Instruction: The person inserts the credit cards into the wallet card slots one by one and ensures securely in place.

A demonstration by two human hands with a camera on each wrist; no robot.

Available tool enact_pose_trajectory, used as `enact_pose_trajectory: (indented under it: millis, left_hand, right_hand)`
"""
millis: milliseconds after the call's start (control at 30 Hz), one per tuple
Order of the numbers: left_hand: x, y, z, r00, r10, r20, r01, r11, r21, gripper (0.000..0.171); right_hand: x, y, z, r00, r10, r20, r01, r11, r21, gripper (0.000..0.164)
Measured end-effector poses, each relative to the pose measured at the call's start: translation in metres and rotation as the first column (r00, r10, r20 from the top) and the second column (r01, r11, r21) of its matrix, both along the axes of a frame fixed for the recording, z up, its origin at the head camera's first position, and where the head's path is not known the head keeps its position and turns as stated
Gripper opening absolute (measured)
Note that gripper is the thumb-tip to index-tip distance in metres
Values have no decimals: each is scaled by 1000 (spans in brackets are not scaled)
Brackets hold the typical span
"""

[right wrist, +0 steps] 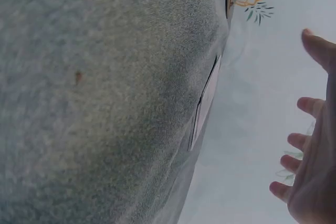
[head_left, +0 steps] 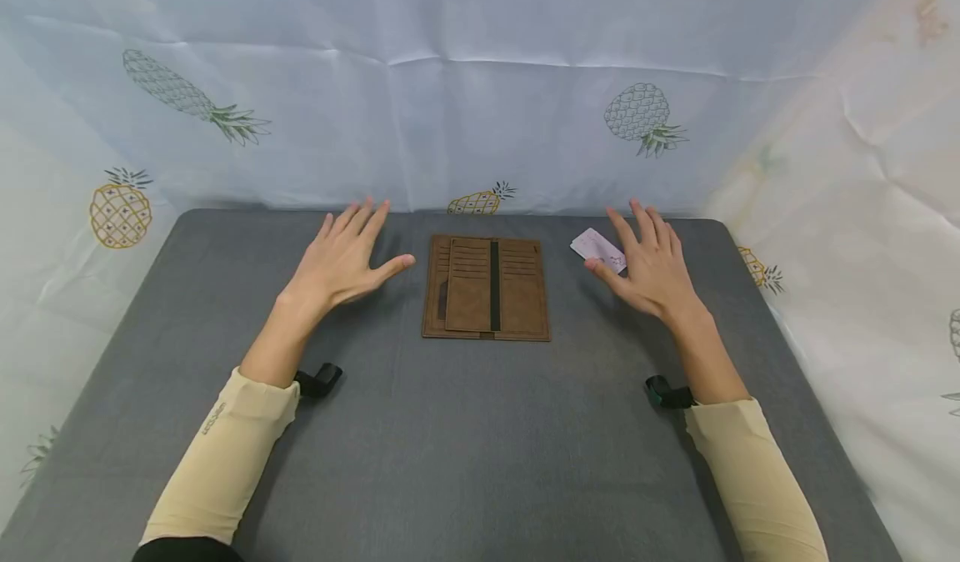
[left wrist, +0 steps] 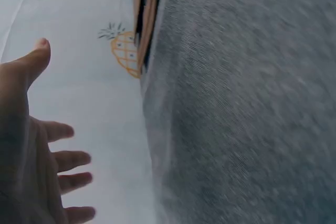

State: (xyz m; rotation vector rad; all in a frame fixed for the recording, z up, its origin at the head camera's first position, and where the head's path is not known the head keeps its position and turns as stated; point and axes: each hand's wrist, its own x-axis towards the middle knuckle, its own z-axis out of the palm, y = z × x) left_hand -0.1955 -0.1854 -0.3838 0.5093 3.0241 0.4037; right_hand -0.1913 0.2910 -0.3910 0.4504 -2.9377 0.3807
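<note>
A brown wallet (head_left: pixel 468 295) lies spread out on the grey table, its card slots and a dark band facing up. To its left is my left hand (head_left: pixel 341 258), fingers spread and holding nothing; the left wrist view shows this hand (left wrist: pixel 42 156) raised over the table surface. On the wallet's other side, a small stack of pale pinkish cards (head_left: pixel 597 249) rests on the table, partly covered by my right hand (head_left: pixel 648 262). That hand's fingers are extended, with nothing in them. In the right wrist view the card stack (right wrist: pixel 203 106) appears edge-on, apart from the right hand (right wrist: pixel 315 156).
The grey table (head_left: pixel 480 445) runs back to a white pineapple-print cloth (head_left: pixel 420 128), which hangs behind it and along both sides. Dark straps with small camera mounts (head_left: pixel 320 380) sit at the wrists, by the cream sleeves (head_left: pixel 225 454).
</note>
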Motion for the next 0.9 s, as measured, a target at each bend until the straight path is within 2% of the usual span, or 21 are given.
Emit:
enact_pose_trajectory:
  millis: [200,333,567,767,900]
  left_hand:
    - [-1,7,3,991,-1,131,-13,994,112,101]
    - [-2,11,3,979,-21,205,-19,981,191,93]
    - [-4,20,1,961,-105,255,4,931,365,69]
    - [-4,29,-3,921,-169,350,-10,890,456,57]
    - [-4,32,-6,900,-209,383,-12,866,499,55]
  right_hand:
    - [-4,-1,-2,1000,6,17,-5,999,-51,90]
    - [-7,-1,-3,999,1,47,3,996,-85,86]
    - [-15,1,-4,997,-4,73,17,982,-186,79]
    - [-22,3,-7,995,-2,99,25,973,-229,76]
    - [-27,4,-9,992,1,127,31,967,-254,73]
